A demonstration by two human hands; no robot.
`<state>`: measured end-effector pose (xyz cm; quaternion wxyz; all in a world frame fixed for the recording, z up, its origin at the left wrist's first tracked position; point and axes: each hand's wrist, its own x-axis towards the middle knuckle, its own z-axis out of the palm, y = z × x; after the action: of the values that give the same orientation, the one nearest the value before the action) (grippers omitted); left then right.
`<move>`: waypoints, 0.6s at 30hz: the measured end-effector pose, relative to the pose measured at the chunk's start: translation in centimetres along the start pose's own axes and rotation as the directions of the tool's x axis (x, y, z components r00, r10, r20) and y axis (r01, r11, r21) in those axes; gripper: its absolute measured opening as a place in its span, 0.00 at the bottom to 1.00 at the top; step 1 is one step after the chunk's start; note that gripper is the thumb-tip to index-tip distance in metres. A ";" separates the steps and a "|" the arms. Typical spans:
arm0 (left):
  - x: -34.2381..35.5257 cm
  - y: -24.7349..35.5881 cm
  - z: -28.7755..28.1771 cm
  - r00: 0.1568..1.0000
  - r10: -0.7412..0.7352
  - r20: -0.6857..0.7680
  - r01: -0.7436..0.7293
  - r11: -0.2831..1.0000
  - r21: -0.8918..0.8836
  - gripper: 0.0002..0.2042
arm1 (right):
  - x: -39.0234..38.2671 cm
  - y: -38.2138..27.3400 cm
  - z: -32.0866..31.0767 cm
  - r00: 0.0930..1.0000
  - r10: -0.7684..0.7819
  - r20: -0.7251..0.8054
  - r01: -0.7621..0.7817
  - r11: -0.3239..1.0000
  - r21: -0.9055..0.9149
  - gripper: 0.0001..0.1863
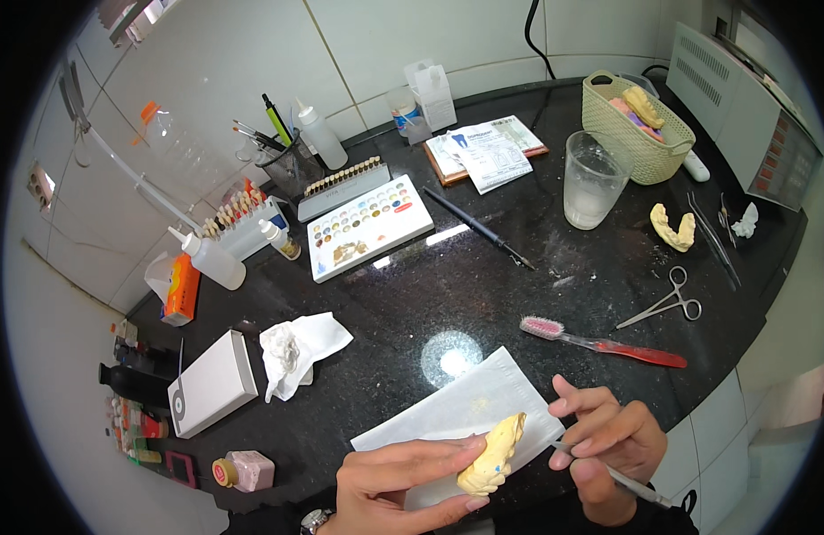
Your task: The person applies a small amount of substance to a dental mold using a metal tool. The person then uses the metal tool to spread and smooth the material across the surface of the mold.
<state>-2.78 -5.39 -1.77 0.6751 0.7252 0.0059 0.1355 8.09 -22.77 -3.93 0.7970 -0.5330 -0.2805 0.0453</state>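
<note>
My left hand (390,481) pinches a small yellow plaster dental cast (492,459) between thumb and fingers near the front edge. Tiny blue marks show on the cast's toothed side. To its right, my right hand (622,437) grips a slim metal dental instrument (639,489) like a pen. The instrument's tip points left toward the cast, apparently apart from it. Beneath both hands lies a white paper sheet (412,432) with a little pale dust on it.
A toothbrush (608,346), curved scissor-like forceps (666,303) and a horseshoe-shaped cast (672,228) lie right. Behind stand a plastic cup of cloudy liquid (590,205) and a basket (639,147). A palette (372,227), brush (479,227), crumpled tissue (318,343) and white box (213,383) lie left.
</note>
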 end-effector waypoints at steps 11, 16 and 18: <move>0.2 -0.2 1.1 0.981 -0.100 -0.168 0.070 0.982 -0.177 0.22 | 0.6 -0.7 -0.5 0.992 0.127 0.020 -0.122 0.980 -0.160 0.11; 0.1 1.0 0.6 0.971 -0.216 -0.098 0.196 0.963 -0.183 0.22 | 0.9 -1.0 -0.1 0.989 0.142 -0.048 -0.149 0.970 -0.194 0.15; 0.1 1.2 0.5 0.972 -0.216 -0.088 0.194 0.959 -0.207 0.21 | 0.2 -0.6 -1.6 0.978 0.208 0.031 -0.202 0.971 -0.129 0.15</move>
<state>-2.78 -5.94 -0.62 0.7527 0.6416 0.1047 0.1043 8.92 -24.28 -3.72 0.7466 -0.6069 -0.2440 0.1214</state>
